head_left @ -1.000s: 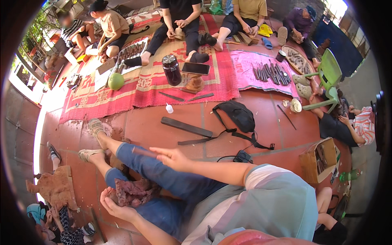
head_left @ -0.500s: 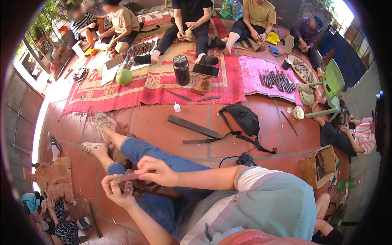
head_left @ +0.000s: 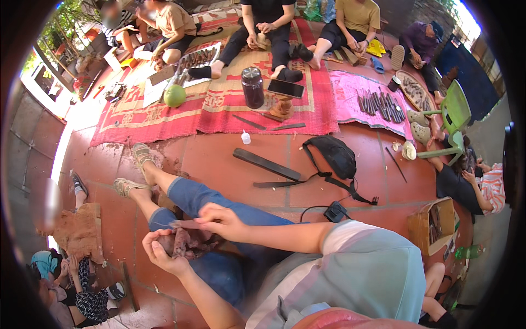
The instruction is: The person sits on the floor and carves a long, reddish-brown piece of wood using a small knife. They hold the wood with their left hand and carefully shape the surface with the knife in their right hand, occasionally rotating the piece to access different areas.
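Over my lap, my left hand point(head_left: 167, 255) is curled round the near side of a reddish-brown carved piece point(head_left: 189, 242), knobbly and apparently wooden. Its lower part merges with the shadow on my legs. My right hand point(head_left: 222, 221) pinches a short, flat, brownish strip point(head_left: 188, 224) between thumb and fingers. The strip lies across the top of the carved piece and points toward my left fingers. Whether it is a file or folded sandpaper cannot be made out.
Beyond my legs lie a long dark bar point(head_left: 267, 164), a black waist bag point(head_left: 334, 156) and a small white bottle point(head_left: 245, 137). A wooden box point(head_left: 427, 225) stands at right. A flask point(head_left: 252, 88) and phone point(head_left: 286, 88) are on the red mat point(head_left: 186, 123). Several people sit around.
The strip has shifted right and up, off my left fingertips, and more of the carved piece shows. My left hand has opened slightly around it. The whole view has shifted a little.
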